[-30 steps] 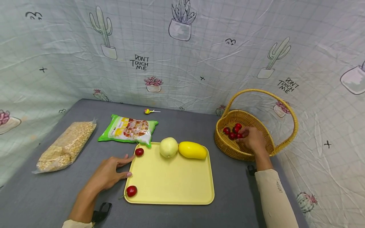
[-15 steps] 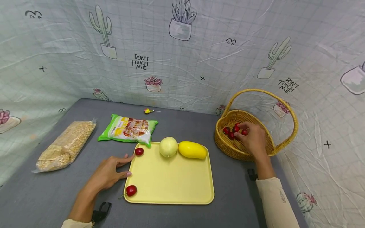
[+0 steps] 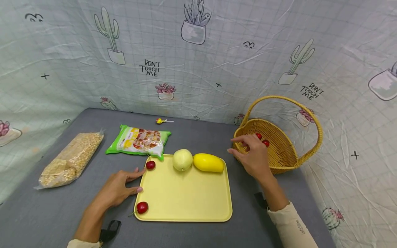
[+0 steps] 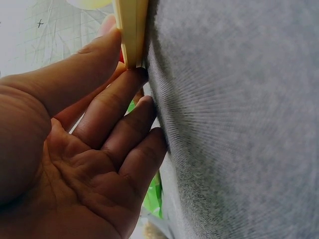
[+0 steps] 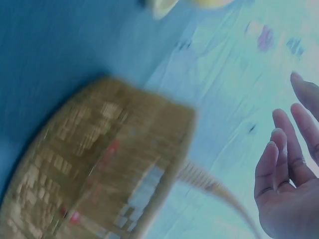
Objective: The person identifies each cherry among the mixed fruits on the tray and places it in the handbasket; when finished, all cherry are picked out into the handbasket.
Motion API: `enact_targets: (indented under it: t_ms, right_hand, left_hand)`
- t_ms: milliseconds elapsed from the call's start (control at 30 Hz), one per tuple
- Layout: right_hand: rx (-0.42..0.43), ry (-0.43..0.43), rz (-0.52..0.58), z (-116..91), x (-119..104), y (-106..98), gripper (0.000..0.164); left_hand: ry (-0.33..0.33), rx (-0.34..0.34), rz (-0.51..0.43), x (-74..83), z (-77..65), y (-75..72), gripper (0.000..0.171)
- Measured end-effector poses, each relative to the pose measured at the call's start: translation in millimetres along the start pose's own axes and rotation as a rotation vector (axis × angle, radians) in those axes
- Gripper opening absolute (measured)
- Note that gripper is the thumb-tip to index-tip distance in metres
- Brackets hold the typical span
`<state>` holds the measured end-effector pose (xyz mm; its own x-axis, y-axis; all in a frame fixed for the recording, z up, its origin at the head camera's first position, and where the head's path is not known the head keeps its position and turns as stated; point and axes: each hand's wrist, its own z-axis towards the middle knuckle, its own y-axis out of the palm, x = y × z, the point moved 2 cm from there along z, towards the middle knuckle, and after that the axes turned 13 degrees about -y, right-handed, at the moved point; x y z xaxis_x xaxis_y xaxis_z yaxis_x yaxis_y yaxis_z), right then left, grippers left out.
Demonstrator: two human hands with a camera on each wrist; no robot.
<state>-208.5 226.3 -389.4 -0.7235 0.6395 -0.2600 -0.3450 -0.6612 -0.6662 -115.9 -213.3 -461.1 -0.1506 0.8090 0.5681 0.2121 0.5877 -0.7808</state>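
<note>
My left hand (image 3: 119,187) rests at the left rim of the yellow tray (image 3: 186,203), touching it with thumb and index finger, both fairly straight. On the tray lie one cherry (image 3: 150,165) at the back left corner and another cherry (image 3: 142,207) at the front left. Over the left rim of the wicker basket (image 3: 279,146) hovers my right hand (image 3: 252,155), thumb and fingers spread apart. The right wrist view shows nothing between these fingers (image 5: 281,159). Red cherries (image 3: 265,143) show inside the basket; the hand hides part of it.
A pale green round fruit (image 3: 182,160) and a yellow mango-like fruit (image 3: 209,163) lie along the tray's back edge. Behind are a green-and-white food bag (image 3: 139,140) and a lollipop (image 3: 160,121). A clear bag of corn kernels (image 3: 72,159) lies left. The basket handle (image 3: 319,131) arches high.
My right hand has come out of the basket's middle, moving left to its near left rim, and its fingers have spread. My left hand keeps its place on the tray.
</note>
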Motion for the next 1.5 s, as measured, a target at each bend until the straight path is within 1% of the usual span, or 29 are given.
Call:
enact_targets:
  t_ms: [267,433,700,867,967,1067,1133,1200,1367,1500]
  right_hand:
    - [-0.072,-0.075,0.140,3.2,-52.3,18.9,0.034]
    - [-0.145,-0.114,0.196,2.5,-78.9,32.0,0.034]
    - [-0.305,-0.142,0.292,-1.8,-119.8,55.5,0.038]
    - [-0.435,-0.145,0.364,-5.0,-141.0,69.3,0.041]
    - [-0.532,-0.146,0.375,-6.2,-152.8,77.0,0.042]
    - [-0.626,-0.150,0.356,-7.1,-163.4,84.9,0.042]
    - [-0.672,-0.155,0.345,-8.0,-169.6,90.6,0.042]
    - [-0.701,-0.173,0.327,-9.1,-175.0,96.3,0.042]
    - [-0.737,-0.233,0.292,-11.6,-187.7,108.7,0.043]
    - [-0.781,-0.243,0.279,-11.6,-196.0,116.0,0.044]
  left_hand:
    - [0.006,0.006,-0.006,-1.4,0.4,0.3,0.068]
    - [0.011,0.011,-0.006,-1.8,0.5,0.0,0.069]
    - [0.010,0.007,-0.010,-2.6,-0.4,0.1,0.069]
    - [-0.001,0.000,0.002,-2.5,0.7,-0.2,0.069]
    - [-0.002,0.002,0.007,-2.1,1.1,0.0,0.068]
    - [0.005,0.005,0.006,-2.0,1.3,0.0,0.068]
    - [0.010,0.007,0.006,-2.0,1.5,-0.5,0.068]
    - [0.010,0.007,0.005,-1.8,1.5,-0.7,0.068]
    - [-0.007,0.002,0.007,-0.7,0.9,-0.5,0.068]
    - [-0.018,-0.002,0.008,-0.5,1.0,0.1,0.069]
